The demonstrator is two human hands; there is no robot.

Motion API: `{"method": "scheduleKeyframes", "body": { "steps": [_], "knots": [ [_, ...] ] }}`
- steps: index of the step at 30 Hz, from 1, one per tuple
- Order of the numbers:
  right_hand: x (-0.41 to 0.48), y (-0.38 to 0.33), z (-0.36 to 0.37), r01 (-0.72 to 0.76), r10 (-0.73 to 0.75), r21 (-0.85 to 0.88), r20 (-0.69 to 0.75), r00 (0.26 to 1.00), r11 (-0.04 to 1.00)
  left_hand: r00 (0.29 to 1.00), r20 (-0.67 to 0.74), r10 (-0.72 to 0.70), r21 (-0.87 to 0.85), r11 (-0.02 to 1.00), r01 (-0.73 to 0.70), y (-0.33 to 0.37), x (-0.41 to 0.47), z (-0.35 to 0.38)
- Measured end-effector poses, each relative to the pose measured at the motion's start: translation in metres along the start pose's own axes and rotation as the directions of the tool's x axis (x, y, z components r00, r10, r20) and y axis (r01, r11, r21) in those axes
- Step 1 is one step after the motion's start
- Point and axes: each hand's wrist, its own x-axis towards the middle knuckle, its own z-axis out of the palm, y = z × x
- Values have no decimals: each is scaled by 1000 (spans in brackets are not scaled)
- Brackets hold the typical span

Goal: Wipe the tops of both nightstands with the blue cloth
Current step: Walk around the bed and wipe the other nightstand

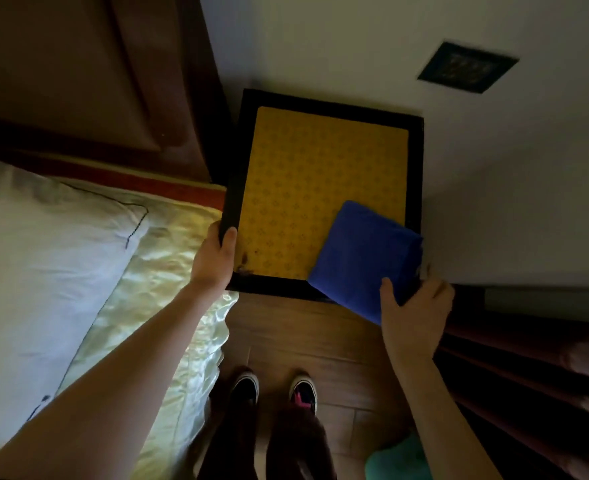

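Observation:
A nightstand (320,181) with a black frame and a yellow patterned top stands against the wall, beside the bed. The folded blue cloth (362,258) lies on its near right corner and hangs over the front edge. My right hand (414,317) grips the cloth's lower right part, thumb on top. My left hand (215,258) holds the nightstand's near left edge, thumb on the black frame. A dark smudge marks the yellow top near its front left corner. Only this one nightstand is in view.
The bed (154,271) with a white pillow (43,244) and shiny cream sheet fills the left. A dark wooden headboard (95,81) rises behind it. My feet (272,389) stand on wood floor. Dark furniture (528,358) sits at right, a wall plate (466,67) above.

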Motion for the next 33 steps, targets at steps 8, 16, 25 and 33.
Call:
{"method": "scheduleKeyframes", "body": {
  "steps": [8,16,25,33],
  "knots": [
    [69,-37,63,645,-564,-302,316,763,702,988,-143,62,188,982,-34,-4,8,10],
    [204,-96,69,575,-539,-271,199,818,772,983,-155,102,206,976,-68,-9,12,13],
    [123,-73,62,613,-549,-245,284,786,752,981,-164,102,219,974,-65,-9,11,12],
    [51,-48,69,728,-602,-273,423,678,629,984,-160,77,212,976,-42,-10,12,13]
  ]
}}
